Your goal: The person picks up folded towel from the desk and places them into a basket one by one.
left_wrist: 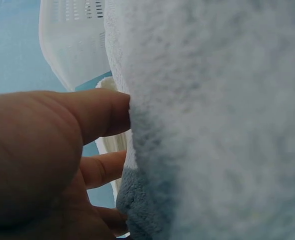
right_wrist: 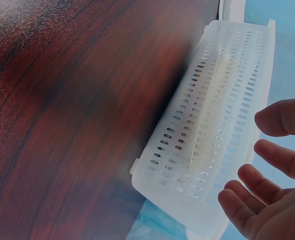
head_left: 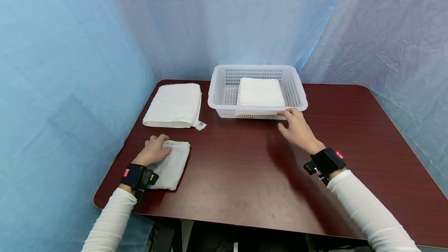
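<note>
My left hand [head_left: 152,151] rests at the upper left of a folded light grey towel [head_left: 175,162], which lies near the table's front left. In the left wrist view, the thumb [left_wrist: 105,115] and spread fingers touch the towel's fuzzy surface; their tips are partly hidden. My right hand [head_left: 297,129] hovers by the front right corner of a white plastic basket [head_left: 224,108], fingers relaxed and apart, holding nothing. The right wrist view has its loosely bent fingers [right_wrist: 270,187] beside the basket's slotted wall. Inside the basket lies a folded white towel [head_left: 260,91].
Behind the grey towel, a larger folded white towel [head_left: 173,104] with a small tag [head_left: 201,125] lies left of the basket. The dark red-brown table [head_left: 238,170] has rounded corners. Blue cloth curtains [head_left: 189,22] hang behind and to the sides.
</note>
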{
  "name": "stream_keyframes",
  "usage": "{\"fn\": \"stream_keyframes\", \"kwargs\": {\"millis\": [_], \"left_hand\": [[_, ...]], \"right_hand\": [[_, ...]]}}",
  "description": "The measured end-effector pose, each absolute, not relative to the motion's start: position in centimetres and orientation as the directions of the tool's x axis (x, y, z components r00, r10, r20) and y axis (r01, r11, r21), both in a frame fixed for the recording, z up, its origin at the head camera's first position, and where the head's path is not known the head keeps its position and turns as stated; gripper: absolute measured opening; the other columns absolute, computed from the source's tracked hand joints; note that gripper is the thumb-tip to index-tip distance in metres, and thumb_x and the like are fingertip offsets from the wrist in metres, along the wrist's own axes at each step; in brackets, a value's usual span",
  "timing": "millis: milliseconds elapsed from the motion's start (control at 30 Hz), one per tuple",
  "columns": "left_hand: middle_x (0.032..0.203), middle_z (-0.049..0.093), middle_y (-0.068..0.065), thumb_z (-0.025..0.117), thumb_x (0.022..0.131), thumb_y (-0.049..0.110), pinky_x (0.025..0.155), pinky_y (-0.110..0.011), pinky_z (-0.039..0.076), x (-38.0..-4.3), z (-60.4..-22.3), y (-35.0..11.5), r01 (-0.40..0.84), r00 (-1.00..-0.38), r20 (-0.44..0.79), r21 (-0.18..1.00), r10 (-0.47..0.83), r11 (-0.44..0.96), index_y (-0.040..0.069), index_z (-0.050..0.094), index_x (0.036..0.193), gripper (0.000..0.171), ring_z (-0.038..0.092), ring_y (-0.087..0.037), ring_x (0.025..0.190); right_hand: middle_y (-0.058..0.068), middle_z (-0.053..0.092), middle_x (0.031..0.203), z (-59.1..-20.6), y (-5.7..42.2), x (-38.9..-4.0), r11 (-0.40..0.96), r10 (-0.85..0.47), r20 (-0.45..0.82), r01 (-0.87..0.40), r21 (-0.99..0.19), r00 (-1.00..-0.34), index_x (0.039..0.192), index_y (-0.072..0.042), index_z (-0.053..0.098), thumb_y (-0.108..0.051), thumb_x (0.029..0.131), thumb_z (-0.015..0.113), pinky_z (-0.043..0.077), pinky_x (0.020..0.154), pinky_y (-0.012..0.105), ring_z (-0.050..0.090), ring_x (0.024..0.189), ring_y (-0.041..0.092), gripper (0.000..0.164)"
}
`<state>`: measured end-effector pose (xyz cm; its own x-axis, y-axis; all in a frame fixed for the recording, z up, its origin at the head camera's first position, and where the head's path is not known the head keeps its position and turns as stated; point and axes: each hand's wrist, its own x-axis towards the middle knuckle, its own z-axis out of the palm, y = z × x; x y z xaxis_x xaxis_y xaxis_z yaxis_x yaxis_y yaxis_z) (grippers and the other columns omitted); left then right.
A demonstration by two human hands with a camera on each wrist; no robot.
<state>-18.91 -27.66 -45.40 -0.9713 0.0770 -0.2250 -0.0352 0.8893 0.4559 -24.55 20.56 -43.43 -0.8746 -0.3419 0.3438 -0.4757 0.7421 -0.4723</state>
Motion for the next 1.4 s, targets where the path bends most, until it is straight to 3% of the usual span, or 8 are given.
{"fn": "stream_keyframes", "kwargs": {"millis": [500, 867, 1100, 1400], "left_hand": [[0.134, 0.035, -0.041, 0.06, 0.096, 0.025, 0.09, -0.065, 0.042, -17.7, -44.1, -28.8, -0.044, -0.959, -0.269, 0.441, 0.085, 0.897, -0.008, 0.032, 0.146, 0.065, 0.041, -0.055, 0.119], [0.12, 0.043, -0.031, 0.067, 0.094, 0.024, 0.083, -0.049, 0.049, -16.9, -43.6, -29.1, -0.019, -0.957, -0.263, 0.487, 0.126, 0.873, -0.004, 0.037, 0.131, 0.055, 0.053, -0.035, 0.097], [0.117, 0.046, -0.026, 0.073, 0.089, 0.024, 0.081, -0.046, 0.047, -17.1, -44.1, -29.2, 0.034, -0.942, -0.271, 0.507, 0.197, 0.861, 0.0, 0.041, 0.128, 0.056, 0.05, -0.032, 0.097], [0.118, 0.044, -0.027, 0.075, 0.088, 0.023, 0.079, -0.046, 0.047, -17.1, -44.1, -28.3, -0.03, -0.949, -0.289, 0.472, 0.122, 0.881, 0.001, 0.041, 0.129, 0.057, 0.053, -0.033, 0.094]], "right_hand": [[0.027, 0.051, 0.119, -43.5, 20.4, -24.4, 0.739, -0.338, 0.368, -0.486, -0.467, -0.867, 0.125, 0.006, 0.06, -0.002, 0.091, 0.059, 0.04, 0.091, 0.054, 0.045, 0.112, 0.043, 0.036], [0.027, 0.051, 0.121, -43.7, 20.5, -24.2, 0.742, -0.339, 0.343, -0.473, -0.476, -0.876, 0.126, 0.007, 0.058, -0.001, 0.093, 0.059, 0.04, 0.091, 0.055, 0.046, 0.113, 0.043, 0.035], [0.027, 0.05, 0.121, -43.9, 20.5, -24.0, 0.747, -0.333, 0.333, -0.462, -0.477, -0.882, 0.124, 0.007, 0.06, -0.002, 0.093, 0.059, 0.039, 0.094, 0.056, 0.045, 0.114, 0.044, 0.032], [0.026, 0.049, 0.121, -44.0, 20.5, -23.9, 0.742, -0.337, 0.326, -0.463, -0.485, -0.883, 0.123, 0.006, 0.061, -0.003, 0.093, 0.058, 0.038, 0.092, 0.055, 0.044, 0.112, 0.042, 0.031]]}}
